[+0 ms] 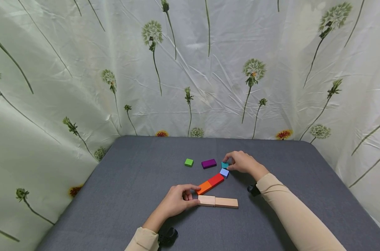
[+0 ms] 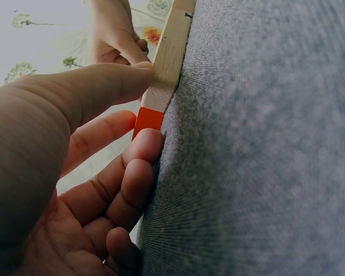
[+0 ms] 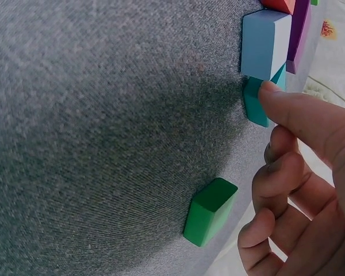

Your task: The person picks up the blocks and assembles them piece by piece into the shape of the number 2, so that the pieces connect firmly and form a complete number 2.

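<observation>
My right hand pinches a small teal block, its thumb on the near side in the right wrist view. The teal block touches a light blue block, which meets a red block. An orange block continues that slanting row. Two plain wooden blocks lie end to end and meet the orange one in a sharp corner. At this corner my left hand holds the pieces, thumb against the plain wood and index fingertip on the orange block.
A purple block and a lime green block lie behind the row. A darker green block rests on the cloth near my right hand, hidden in the head view. Grey cloth covers the table; a flowered curtain hangs behind.
</observation>
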Demonstrator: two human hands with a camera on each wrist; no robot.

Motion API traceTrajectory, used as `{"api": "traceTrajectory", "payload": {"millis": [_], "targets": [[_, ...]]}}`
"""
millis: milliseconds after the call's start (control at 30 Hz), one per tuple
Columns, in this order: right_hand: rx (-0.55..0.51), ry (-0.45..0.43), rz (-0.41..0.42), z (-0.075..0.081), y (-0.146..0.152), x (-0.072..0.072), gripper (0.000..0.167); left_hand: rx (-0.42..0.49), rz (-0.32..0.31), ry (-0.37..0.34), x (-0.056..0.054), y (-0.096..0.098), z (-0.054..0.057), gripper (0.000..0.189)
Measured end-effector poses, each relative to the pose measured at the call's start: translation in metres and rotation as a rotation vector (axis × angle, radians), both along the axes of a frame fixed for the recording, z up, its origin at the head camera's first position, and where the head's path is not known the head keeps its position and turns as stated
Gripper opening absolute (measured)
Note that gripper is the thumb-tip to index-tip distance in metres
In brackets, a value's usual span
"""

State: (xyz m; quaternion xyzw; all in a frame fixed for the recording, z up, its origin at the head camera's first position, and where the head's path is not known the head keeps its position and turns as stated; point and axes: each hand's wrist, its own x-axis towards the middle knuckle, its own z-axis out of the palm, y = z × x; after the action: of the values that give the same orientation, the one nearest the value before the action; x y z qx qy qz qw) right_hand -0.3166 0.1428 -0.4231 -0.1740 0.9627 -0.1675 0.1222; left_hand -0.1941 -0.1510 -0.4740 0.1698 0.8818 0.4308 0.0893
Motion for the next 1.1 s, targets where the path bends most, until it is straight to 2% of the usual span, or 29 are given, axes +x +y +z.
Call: {"api": "traceTrajectory", "payload": {"millis": [600,1100], "targets": [[-0.034,-0.001,0.036,0.001,0.003,0.001,0.031,0.017,-0.008,0.010,-0.001,-0.001,-0.002,0.038],[-0.087,0.031,-0.009,0.006,0.029,-0.003,0.032,0.011,-0.006,0.001,-0.001,-0.001,-0.003,0.038]]}}
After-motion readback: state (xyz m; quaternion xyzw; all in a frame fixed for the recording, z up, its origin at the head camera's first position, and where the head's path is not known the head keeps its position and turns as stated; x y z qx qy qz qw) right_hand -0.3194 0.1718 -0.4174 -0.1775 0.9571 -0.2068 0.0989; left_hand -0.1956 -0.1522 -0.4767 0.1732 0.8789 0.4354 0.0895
